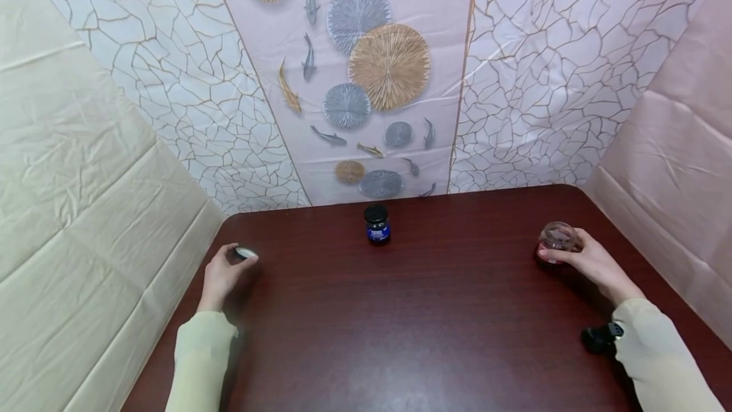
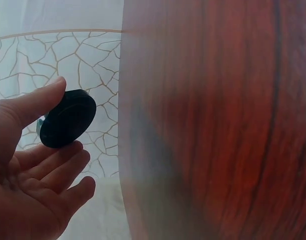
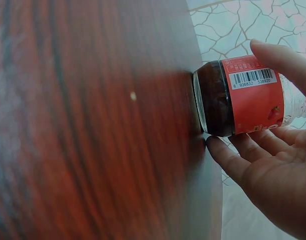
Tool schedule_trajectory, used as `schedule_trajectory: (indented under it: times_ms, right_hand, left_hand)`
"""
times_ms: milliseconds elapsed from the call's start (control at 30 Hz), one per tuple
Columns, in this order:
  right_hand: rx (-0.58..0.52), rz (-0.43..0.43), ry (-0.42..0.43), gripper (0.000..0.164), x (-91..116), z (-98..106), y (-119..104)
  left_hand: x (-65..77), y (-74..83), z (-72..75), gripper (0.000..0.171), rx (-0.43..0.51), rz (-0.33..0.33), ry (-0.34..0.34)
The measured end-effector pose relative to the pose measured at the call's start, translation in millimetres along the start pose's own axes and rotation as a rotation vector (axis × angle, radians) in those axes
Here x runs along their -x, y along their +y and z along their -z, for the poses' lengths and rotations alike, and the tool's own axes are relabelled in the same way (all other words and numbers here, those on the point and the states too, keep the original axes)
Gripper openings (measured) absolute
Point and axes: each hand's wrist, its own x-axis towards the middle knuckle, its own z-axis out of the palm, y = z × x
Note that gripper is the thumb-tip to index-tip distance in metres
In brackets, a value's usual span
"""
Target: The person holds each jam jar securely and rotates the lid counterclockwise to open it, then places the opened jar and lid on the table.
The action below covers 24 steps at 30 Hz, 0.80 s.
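Observation:
My left hand (image 1: 220, 276) pinches a round dark jar lid (image 2: 68, 119) between thumb and fingers at the table's left side, held above the tabletop. Its pale inner side (image 1: 246, 252) faces up in the head view. Over on the right, my right hand (image 1: 595, 264) grips a lidless glass jar (image 1: 557, 236) round its side. A red label with a barcode (image 3: 252, 76) wraps this jar, and something dark fills its lower part (image 3: 212, 100). The jar is upright, its base at the tabletop; whether it touches I cannot tell.
A second jar (image 1: 377, 225), with a black lid and blue label, stands near the table's back edge, between the hands. The table (image 1: 389, 323) is dark reddish wood. Patterned cloth (image 1: 366, 164) hangs behind it. A black device (image 1: 600, 337) sits at my right wrist.

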Motion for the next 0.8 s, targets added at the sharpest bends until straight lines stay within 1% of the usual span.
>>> schedule_trajectory:
  times_ms: [100,367,600,800]
  right_hand:
    - [-0.005,0.002,0.004,0.078,-1.3,0.4,0.7]
    - [-0.018,0.014,0.0,0.074,-1.5,0.4,1.5]
    - [-0.002,0.003,0.002,0.08,0.0,-0.7,-0.6]
    - [0.0,0.001,0.0,0.08,0.0,0.0,-1.0]
  left_hand:
    - [-0.7,-0.9,0.0,0.073,-0.007,-0.005,-0.007]
    - [1.9,-5.1,0.0,0.075,-0.02,0.035,-0.056]
    - [2.3,-9.8,-0.5,0.074,-0.033,0.038,-0.091]
    - [1.0,-13.6,-1.0,0.073,-0.048,0.035,-0.122]
